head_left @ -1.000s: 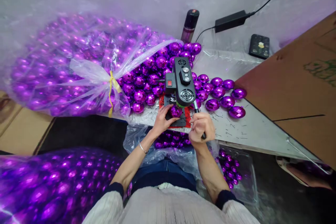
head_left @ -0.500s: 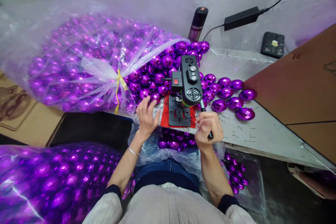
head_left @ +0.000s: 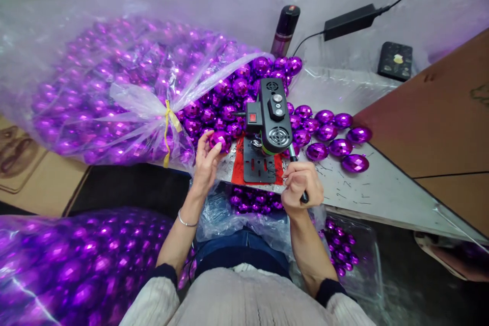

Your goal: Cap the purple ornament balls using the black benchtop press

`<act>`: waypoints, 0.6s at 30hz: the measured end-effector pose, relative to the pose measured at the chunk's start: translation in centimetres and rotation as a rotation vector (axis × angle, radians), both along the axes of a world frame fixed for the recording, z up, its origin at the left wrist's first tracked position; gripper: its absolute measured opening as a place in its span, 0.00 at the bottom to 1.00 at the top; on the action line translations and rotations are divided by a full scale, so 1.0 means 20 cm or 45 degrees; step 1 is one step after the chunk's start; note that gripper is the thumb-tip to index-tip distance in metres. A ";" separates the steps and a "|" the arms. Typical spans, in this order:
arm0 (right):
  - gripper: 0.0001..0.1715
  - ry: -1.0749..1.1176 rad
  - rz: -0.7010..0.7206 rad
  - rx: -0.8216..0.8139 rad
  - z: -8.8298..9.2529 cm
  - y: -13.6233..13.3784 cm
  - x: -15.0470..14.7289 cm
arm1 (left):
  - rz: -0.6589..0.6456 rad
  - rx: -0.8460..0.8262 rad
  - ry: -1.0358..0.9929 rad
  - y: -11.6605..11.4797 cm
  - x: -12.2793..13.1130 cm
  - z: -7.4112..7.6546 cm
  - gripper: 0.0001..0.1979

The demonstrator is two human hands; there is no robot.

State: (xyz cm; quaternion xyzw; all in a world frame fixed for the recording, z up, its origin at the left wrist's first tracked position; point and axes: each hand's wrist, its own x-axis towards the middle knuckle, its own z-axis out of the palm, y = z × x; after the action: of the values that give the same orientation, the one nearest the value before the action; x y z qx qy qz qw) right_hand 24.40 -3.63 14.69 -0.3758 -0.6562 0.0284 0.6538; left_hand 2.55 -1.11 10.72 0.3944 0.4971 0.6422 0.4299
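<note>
Between the thumb and fingers of my left hand (head_left: 207, 161) is a shiny purple faceted ball (head_left: 220, 141), at the near edge of a pile of similar balls (head_left: 228, 112). My right hand (head_left: 303, 183) is wrapped round the black-ended lever (head_left: 293, 155) of a small black press machine (head_left: 275, 114). The machine's slotted base plate (head_left: 260, 165) lies on a red sheet (head_left: 238, 168) and bears no ball on its visible part. The underside of the machine's head is mostly hidden.
A tied clear bag of purple balls (head_left: 126, 97) lies at the left, another bag (head_left: 84, 265) below. Loose balls (head_left: 341, 147) sit right of the machine. Behind stand a spray can (head_left: 286, 30) and a power adapter (head_left: 349, 22). A cardboard box (head_left: 431, 112) borders the right.
My left hand has moved slightly left and up to the pile and closed on a ball. My right hand stays on the lever. The whole view has shifted slightly.
</note>
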 end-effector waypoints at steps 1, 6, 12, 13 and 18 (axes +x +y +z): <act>0.20 0.001 -0.004 -0.003 0.02 0.00 0.00 | -0.036 -0.062 -0.171 -0.02 0.04 -0.01 0.25; 0.21 0.018 -0.046 -0.001 0.14 0.03 -0.02 | -0.050 -0.246 -0.477 -0.09 0.26 -0.10 0.24; 0.21 0.026 -0.042 0.021 0.19 0.05 -0.03 | 0.011 -0.093 -0.087 -0.07 0.41 -0.20 0.28; 0.20 0.017 -0.041 0.021 0.19 0.05 -0.03 | -0.002 -0.056 -0.017 -0.07 0.43 -0.22 0.27; 0.18 -0.062 -0.044 -0.036 0.15 0.02 0.00 | -0.059 0.069 0.360 -0.04 0.45 -0.33 0.22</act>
State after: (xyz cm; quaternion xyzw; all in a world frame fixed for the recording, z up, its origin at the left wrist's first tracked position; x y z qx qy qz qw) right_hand 24.34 -3.21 17.63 -0.3968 -0.6648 0.0173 0.6326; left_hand 11.49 -1.88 4.16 0.5038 0.5260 0.5833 0.3596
